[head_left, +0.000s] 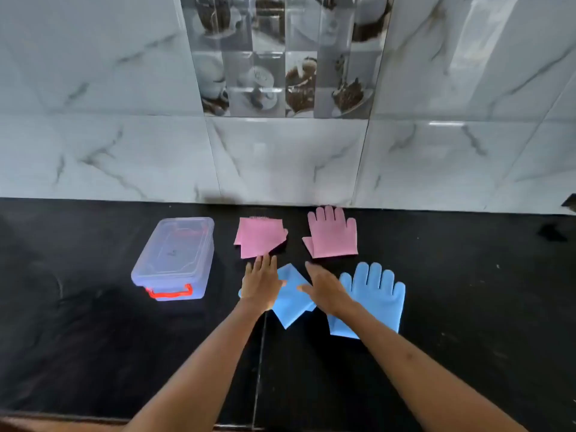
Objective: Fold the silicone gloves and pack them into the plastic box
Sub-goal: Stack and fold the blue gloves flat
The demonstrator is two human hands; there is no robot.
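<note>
Four silicone gloves lie on a black counter (93, 353). A folded pink glove (258, 236) sits at the back, and a flat pink glove (333, 233) lies to its right. In front of them is a folded blue glove (293, 299), with a flat blue glove (378, 294) at its right. My left hand (260, 283) rests flat on the left part of the folded blue glove, fingers spread. My right hand (324, 291) hovers with spread fingers over its right edge and holds nothing. A clear plastic box (176, 257) with its lid on and a red handle stands to the left.
A marble-tiled wall (280, 157) rises directly behind the gloves. A small dark object (550, 232) lies on the counter at the far right. The counter's front edge runs along the bottom of the view.
</note>
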